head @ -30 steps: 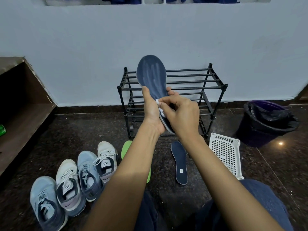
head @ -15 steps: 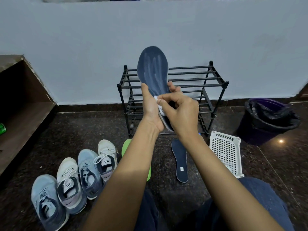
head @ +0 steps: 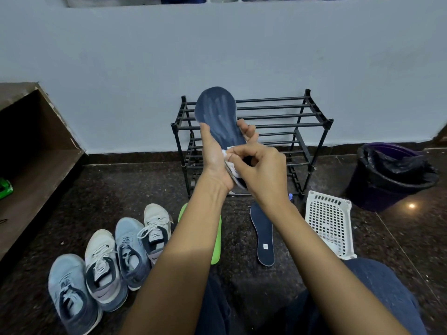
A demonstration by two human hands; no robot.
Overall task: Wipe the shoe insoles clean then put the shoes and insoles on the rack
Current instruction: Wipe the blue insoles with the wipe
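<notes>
Counts: 3 insoles, 4 shoes, 1 rack. Navy insole (head: 217,112) is held up in front of the black rack (head: 278,107), which stands at the far wall. Its long axis is near vertical, toe up and tipped slightly left, heel down in the hands, pale streaks on the face toward the camera. Left hand (head: 214,163) grips the lower half, thumb on the left edge, fingers wrapped behind to the right edge. Right hand (head: 262,170) is curled, pinching a white wipe (head: 235,171) against the insole near the heel. Second navy insole (head: 262,233) lies flat on the floor (head: 121,189) right of centre, axis near-far, small white label toward the near end. Green insole (head: 216,238) lies left of it, same axis, mostly hidden by the left forearm. Near left: 2 blue sneakers (head: 70,286) and 2 white sneakers (head: 101,257) in one alternating row, toes far. Right: 1 white basket (head: 329,221), 1 lined bin (head: 391,177).
</notes>
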